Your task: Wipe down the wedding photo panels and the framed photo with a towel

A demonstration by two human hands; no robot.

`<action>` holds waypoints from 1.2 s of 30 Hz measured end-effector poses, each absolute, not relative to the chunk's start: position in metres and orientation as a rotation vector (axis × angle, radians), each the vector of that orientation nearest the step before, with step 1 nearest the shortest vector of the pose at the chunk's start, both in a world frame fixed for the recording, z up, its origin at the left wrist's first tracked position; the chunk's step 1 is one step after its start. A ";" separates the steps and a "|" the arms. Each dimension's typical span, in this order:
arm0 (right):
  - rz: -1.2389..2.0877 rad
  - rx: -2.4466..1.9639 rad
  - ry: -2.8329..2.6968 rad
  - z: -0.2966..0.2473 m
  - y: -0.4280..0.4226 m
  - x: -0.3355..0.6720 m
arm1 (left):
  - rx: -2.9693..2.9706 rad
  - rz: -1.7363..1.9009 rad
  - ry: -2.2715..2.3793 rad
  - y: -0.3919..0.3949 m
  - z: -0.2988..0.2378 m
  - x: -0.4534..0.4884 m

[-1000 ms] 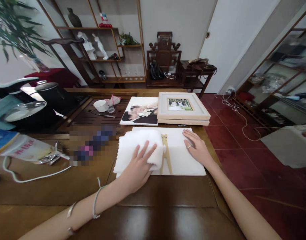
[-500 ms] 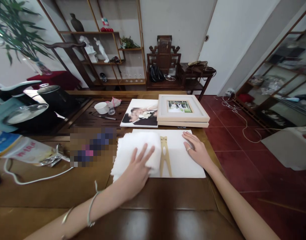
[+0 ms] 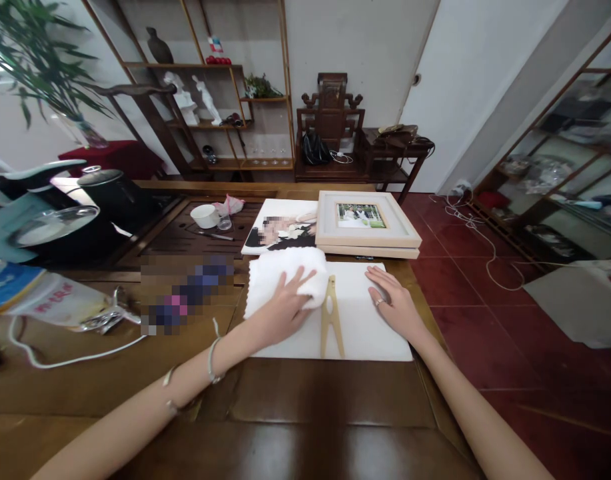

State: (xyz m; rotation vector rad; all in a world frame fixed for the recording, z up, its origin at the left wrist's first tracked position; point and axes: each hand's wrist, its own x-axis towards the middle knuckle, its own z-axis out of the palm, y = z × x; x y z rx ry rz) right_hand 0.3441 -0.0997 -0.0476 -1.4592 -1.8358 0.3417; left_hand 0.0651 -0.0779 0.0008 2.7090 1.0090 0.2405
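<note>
- Well to the left of the left hand [image 3: 280,308], a printed bag [image 3: 40,297] and a white cable [image 3: 75,357] are seen lying on the wooden table [image 3: 310,413], apart from the work.
- That hand is laid flat, fingers spread, on a folded white cloth [image 3: 280,270]. The cloth is pressed down rather than gripped, onto the far left part of a white board [image 3: 365,333].
- Just right of that hand, a wooden stand [image 3: 332,317] lies on the board, touched by the cloth's edge.
- The right hand [image 3: 392,303] is rested open on the board's right part, with nothing held. The board is judged to be steadied by it.
- Beyond both hands, a photo print [image 3: 280,230] and a framed picture [image 3: 365,223] are set just beside each other.
- Wiping of the board is judged to be the step in hand. A further stroke rightward would call for the cloth to be led around the stand.
</note>
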 end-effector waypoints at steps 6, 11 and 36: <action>0.348 -1.448 -1.852 -0.048 -0.099 0.346 | 2.731 0.258 0.897 -0.048 0.018 0.105; 0.359 -1.437 -1.856 -0.047 -0.099 0.347 | 2.854 0.210 0.809 -0.049 0.016 0.133; 0.189 -1.534 -1.857 -0.030 -0.111 0.329 | 2.741 0.229 0.756 -0.035 0.042 0.186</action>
